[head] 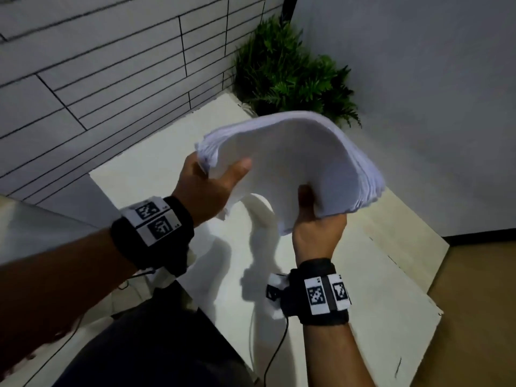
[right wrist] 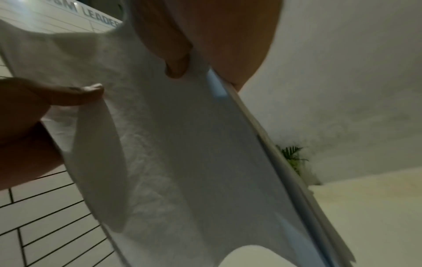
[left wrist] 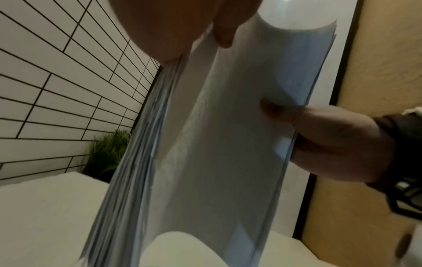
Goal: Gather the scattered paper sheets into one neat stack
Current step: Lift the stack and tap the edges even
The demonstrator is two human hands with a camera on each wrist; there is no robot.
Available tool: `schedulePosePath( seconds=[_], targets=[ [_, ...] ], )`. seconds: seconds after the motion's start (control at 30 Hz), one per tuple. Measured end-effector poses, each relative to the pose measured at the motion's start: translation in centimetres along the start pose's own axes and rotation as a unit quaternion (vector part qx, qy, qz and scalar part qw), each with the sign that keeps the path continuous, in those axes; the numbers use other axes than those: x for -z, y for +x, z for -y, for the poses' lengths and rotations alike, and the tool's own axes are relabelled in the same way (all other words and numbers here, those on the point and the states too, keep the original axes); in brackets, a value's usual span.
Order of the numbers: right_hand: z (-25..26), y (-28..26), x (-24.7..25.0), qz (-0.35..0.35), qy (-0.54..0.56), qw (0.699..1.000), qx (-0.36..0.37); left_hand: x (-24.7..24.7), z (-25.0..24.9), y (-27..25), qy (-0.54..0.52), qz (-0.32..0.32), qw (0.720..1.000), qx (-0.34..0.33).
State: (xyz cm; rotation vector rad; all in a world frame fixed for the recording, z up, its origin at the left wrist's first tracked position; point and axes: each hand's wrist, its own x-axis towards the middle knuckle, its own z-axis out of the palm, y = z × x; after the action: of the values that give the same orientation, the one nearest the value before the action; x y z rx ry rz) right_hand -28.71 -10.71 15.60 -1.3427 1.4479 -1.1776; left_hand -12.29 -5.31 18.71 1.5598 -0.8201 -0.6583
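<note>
I held the stack of sheets [head: 293, 163] in the air above the worktop [head: 391, 275], my left hand [head: 206, 185] pinching its left edge and my right hand [head: 318, 230] pinching its near right corner, thumbs on top. It bowed limply between them; light, floppy and slippery, I judged, best gripped at opposite edges. On the far wall only "LEADE" was readable.

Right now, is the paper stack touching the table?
Apart. The head view shows the paper stack bowed in the air, held by the left hand and right hand above the table.
</note>
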Motion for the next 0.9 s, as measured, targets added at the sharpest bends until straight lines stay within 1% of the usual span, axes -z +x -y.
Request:
schedulePosePath(
  seconds=[0.07, 0.2, 0.4, 0.57, 0.63, 0.7, 0.8, 0.9],
  targets=[
    [-1.1, -0.4, -0.4, 0.008, -0.005, 1.000, -0.020, 0.2, 1.1, -0.2, -0.005, 0.014, 1.000, 0.011],
    [-4.1, -1.5, -0.8, 0.051, -0.051, 0.995, -0.075, 0.0, 3.6, -1.0, -0.035, 0.024, 0.995, 0.092],
    [-4.8, -1.2, 0.2, 0.068, -0.058, 0.993, -0.077, 1.6, 3.8, -0.1, -0.076, 0.005, 0.994, 0.082],
    [-7.7, -2.1, -0.4, 0.100, -0.104, 0.982, -0.123, 1.0, 6.1, -0.2, -0.043, 0.024, 0.983, 0.176],
    [-8.0, -2.2, -0.2, 0.091, -0.108, 0.982, -0.124, 0.7, 6.3, 0.3, -0.021, 0.032, 0.983, 0.178],
    [-7.5, -2.4, 0.0, 0.078, -0.088, 0.986, -0.120, 0.8, 6.2, 0.9, 0.015, 0.040, 0.987, 0.154],
    [-7.7, -3.1, 2.1, 0.012, -0.072, 0.991, -0.115, -0.5, 6.4, 1.4, 0.056, 0.127, 0.979, 0.146],
    [-8.8, -4.0, 4.9, -0.049, -0.078, 0.987, -0.131, -2.3, 7.1, 0.6, 0.061, 0.246, 0.955, 0.155]
  ],
)
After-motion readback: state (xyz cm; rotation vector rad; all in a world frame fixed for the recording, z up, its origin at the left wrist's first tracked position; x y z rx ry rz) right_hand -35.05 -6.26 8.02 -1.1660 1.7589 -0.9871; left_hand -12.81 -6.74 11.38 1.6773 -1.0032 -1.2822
